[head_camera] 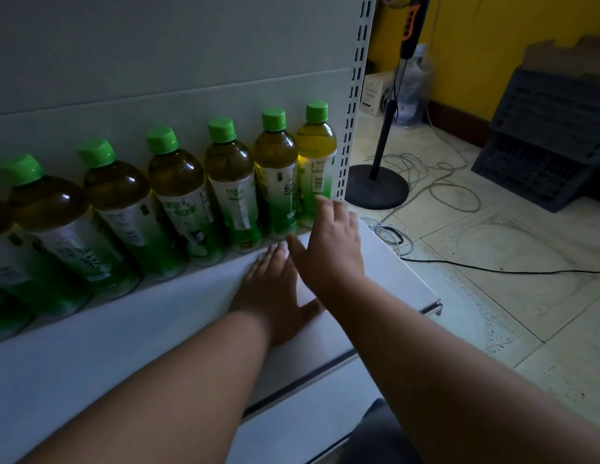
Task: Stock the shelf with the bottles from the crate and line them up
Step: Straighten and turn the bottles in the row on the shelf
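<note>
now bottles (204, 182) lined up, just beyond hands (305, 259)

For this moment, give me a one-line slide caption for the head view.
Green-capped tea bottles lined along the white shelf; left hand flat on it, right hand open by the end bottle.

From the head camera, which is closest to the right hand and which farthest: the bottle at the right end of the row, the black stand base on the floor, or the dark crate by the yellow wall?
From the right hand:
1. End bottle, at the fingertips, rightmost on the shelf.
2. Stand base, on the floor just right of the shelf.
3. Dark crate, far right, by the wall.
</note>
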Available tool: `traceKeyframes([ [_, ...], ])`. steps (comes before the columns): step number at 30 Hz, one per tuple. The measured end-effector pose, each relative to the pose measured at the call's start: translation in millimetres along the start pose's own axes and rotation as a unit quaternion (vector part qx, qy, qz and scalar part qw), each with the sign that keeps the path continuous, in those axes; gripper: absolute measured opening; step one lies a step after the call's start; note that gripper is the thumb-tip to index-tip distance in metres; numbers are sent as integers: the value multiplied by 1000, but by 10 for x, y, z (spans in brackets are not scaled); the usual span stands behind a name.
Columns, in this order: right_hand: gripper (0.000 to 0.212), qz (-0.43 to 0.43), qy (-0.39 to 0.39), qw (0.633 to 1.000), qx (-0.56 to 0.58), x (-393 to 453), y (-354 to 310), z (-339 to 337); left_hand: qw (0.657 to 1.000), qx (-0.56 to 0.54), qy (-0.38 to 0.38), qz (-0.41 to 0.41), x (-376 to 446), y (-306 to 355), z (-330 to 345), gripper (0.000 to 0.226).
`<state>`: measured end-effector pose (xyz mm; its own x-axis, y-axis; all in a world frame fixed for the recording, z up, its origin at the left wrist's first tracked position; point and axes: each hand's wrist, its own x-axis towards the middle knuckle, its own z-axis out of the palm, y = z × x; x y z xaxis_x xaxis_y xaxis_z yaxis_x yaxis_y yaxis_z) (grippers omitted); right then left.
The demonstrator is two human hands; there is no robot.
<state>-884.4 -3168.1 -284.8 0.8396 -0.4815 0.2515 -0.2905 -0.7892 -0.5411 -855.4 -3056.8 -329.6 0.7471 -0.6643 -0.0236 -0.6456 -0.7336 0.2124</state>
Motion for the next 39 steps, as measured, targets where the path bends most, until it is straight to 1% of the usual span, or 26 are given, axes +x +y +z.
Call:
traceKeyframes([
  [1, 73, -21, -10, 1000, -8, -80, -63, -31, 1000, -18, 14, -2, -72, -41, -42, 99],
  [3, 70, -59, -34, 997, -31, -214, -204, -93, 999, -15, 33, -17, -293, -197, -170, 94],
  [8, 71, -151, -92, 982, -59, -516, -774, -56, 990, 6, 41, -132, -1260, -896, -547, 91],
  [13, 76, -241, -144, 958, -64, -946, -1695, 194, 970, -11, 73, -232, -2397, -1489, -957, 90],
  [16, 77, -309, -176, 933, -51, -1332, -2414, 347, 950, -7, 125, -286, -3128, -1848, -1230, 87],
  [18, 76, -345, -191, 918, -47, -1590, -2837, 472, 937, 10, 155, -312, -3563, -2078, -1347, 86],
  [23, 74, -413, -213, 883, -61, -2093, -3650, 778, 911, 45, 194, -361, -4405, -2548, -1395, 82],
  [25, 72, -431, -214, 874, -61, -2187, -3899, 897, 899, 39, 218, -377, -4549, -2717, -1347, 79],
  [28, 71, -442, -212, 870, -58, -2206, -4193, 1088, 890, 22, 250, -381, -4531, -2962, -1248, 77],
  [30, 70, -447, -208, 868, -56, -2154, -4344, 1196, 886, 8, 277, -372, -4412, -3108, -1211, 77],
  [34, 65, -466, -192, 861, -60, -1956, -4660, 1368, 868, -16, 315, -382, -4086, -3425, -1167, 73],
  [39, 59, -497, -171, 848, -66, -1711, -5046, 1458, 864, -22, 343, -368, -3729, -3851, -1129, 75],
])
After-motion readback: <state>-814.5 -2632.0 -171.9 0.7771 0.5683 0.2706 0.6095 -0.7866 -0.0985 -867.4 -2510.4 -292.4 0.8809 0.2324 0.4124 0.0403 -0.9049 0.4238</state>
